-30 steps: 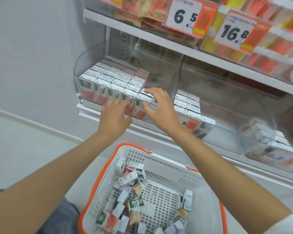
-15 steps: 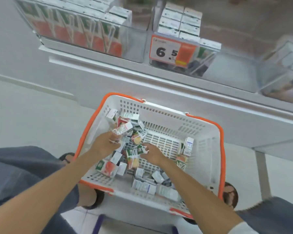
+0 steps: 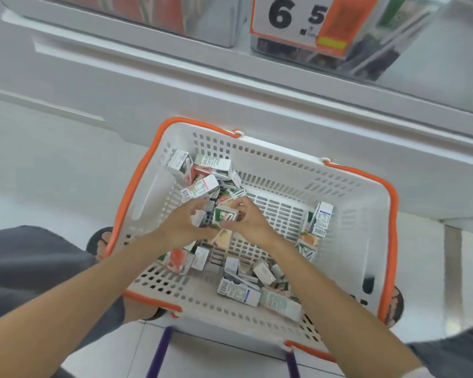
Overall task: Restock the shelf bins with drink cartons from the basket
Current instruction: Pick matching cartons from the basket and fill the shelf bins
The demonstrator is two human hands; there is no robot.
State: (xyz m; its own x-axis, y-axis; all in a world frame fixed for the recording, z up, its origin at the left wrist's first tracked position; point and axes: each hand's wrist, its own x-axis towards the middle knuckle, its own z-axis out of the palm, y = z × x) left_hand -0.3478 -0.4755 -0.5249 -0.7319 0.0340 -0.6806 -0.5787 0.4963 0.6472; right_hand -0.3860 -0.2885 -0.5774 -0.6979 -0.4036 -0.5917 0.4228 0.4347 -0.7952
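We see the white basket [image 3: 284,170] with its orange rim standing on the floor, just below the shelf [image 3: 230,85] and between the person's legs in grey trousers [image 3: 25,268]. Both hands meet over the middle of the basket. The right hand [image 3: 247,223] has its fingers curled around a green-and-white carton [image 3: 225,214], a small box with a green face and white print, and holds it above the basket bottom. The left hand [image 3: 179,227] is just beside it. Its thumb and fingers are bent around a dark carton [image 3: 206,221], of which we see only a grey, shadowed side. Directly under the hands a pale carton [image 3: 222,237] with a fruit picture shows, and we cannot tell if any hand holds it.

The loose cartons lie in three groups. The far heap [image 3: 202,181] fills the far left corner: white boxes with green print and red fruit pictures, lying in all directions. The near group [image 3: 241,289] lies flat at the near side, showing white faces with barcodes. The right pair [image 3: 319,222] leans against the right wall.

At the far edge there are two clear bins. The left bin [image 3: 148,17] shows blurred red carton fronts. The right bin [image 3: 393,36] carries a white and orange price tag [image 3: 292,20] reading 6.5.
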